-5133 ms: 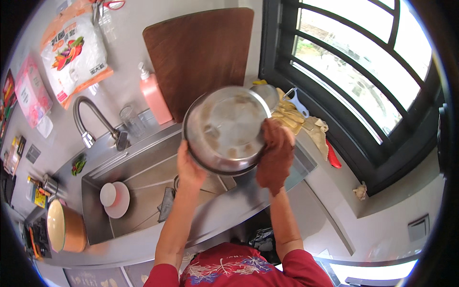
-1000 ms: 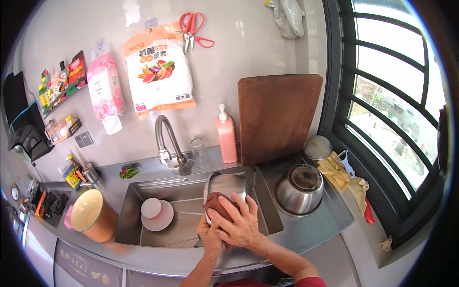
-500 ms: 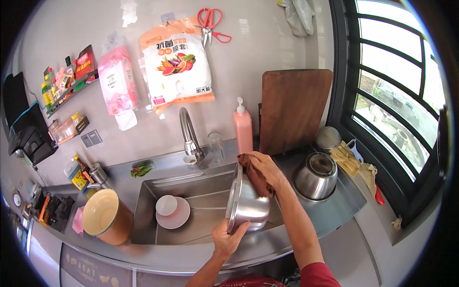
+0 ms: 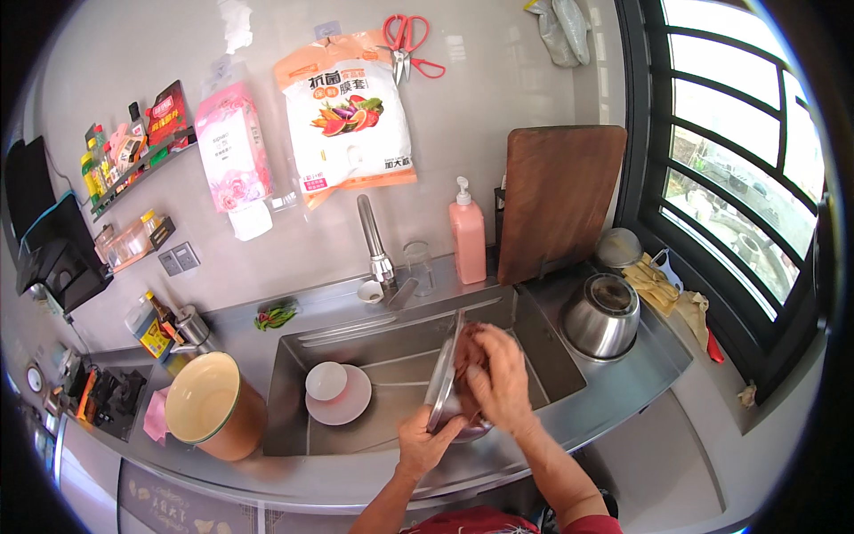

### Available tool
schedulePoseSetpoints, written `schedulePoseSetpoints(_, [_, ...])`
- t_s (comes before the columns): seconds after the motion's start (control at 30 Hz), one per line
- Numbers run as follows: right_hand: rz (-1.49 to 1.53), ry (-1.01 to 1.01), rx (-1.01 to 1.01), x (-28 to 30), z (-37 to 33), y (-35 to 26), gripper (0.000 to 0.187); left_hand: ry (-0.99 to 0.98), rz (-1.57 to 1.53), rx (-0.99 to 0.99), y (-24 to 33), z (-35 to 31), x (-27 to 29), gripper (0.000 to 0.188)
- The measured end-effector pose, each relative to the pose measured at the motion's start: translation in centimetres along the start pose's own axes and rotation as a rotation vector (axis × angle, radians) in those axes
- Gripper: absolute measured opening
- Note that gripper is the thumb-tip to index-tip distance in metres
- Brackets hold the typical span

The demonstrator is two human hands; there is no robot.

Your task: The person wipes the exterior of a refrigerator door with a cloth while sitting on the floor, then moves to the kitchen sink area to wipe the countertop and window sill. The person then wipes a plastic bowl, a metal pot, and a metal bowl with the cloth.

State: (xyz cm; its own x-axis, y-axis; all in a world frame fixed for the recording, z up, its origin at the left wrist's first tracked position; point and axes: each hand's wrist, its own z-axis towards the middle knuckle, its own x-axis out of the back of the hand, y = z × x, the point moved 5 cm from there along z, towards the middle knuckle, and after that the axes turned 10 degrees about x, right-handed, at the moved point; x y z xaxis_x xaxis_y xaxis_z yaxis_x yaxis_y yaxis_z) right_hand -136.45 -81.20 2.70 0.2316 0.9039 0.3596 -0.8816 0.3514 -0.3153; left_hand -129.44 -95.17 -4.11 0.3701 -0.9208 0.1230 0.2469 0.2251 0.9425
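Note:
A stainless steel bowl is tipped on its side over the sink. My left hand grips its lower rim, thumb on the outer wall. A brown cloth lies against the outside of the bowl, bunched under my right hand, whose fingers are closed on it. The cloth and my right hand hide much of the bowl's wall. In the sink's left part, a small white bowl sits on a pale pink plate.
Left of the sink stands a tall brown pot. An upturned steel bowl rests on the counter at right, before a wooden cutting board. Behind the sink are a faucet, a glass and a pink pump bottle.
My right hand has slid the cloth from the bowl's upper edge down and nearer along its outer side. The bowl has turned a little. The whole view has shifted slightly.

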Motion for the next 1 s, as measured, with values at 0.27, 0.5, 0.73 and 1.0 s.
schedulePoseSetpoints(0.27, [1.179,-0.045,-0.535,-0.8,2.5,7.7,0.035,-0.120,-0.056,-0.154,4.7,-1.8,2.6,0.020])
schedulePoseSetpoints(0.5, [1.441,0.195,-0.418,-2.3,-1.4,10.0,0.038,0.032,-0.416,0.048,2.2,-1.9,4.9,0.019])
schedulePoseSetpoints(0.73, [0.502,0.239,-0.237,-1.0,-2.4,1.6,0.037,0.301,-0.794,0.133,-0.3,-0.2,4.9,0.036])
schedulePoseSetpoints(1.0, [0.020,-0.118,0.310,-0.7,-2.0,-7.0,0.030,0.244,-0.851,0.184,-2.5,-0.1,4.2,0.035])
